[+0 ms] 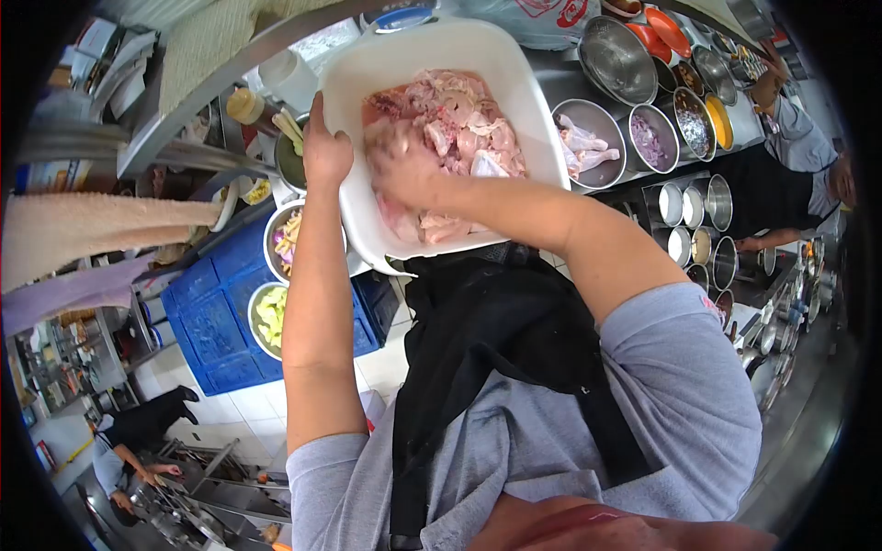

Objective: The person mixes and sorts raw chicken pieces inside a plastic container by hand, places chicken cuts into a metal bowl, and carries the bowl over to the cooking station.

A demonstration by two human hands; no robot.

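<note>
A large white plastic tub (542, 138) holds a heap of raw chicken pieces (464, 129) in pinkish liquid. My left hand (327, 154) grips the tub's left rim, with one finger stretched along the edge. Over the left part of the meat is my right hand (404, 174), smeared by motion; its fingers touch the chicken, but whether they hold a piece I cannot make out.
Right of the tub, a metal bowl (614, 174) holds raw drumsticks, beside a bowl of chopped onion (650, 138). Cut vegetables fill a bowl (269, 317) on a blue crate (216, 321). A metal shelf edge (207, 78) crosses the upper left. Other people stand right and lower left.
</note>
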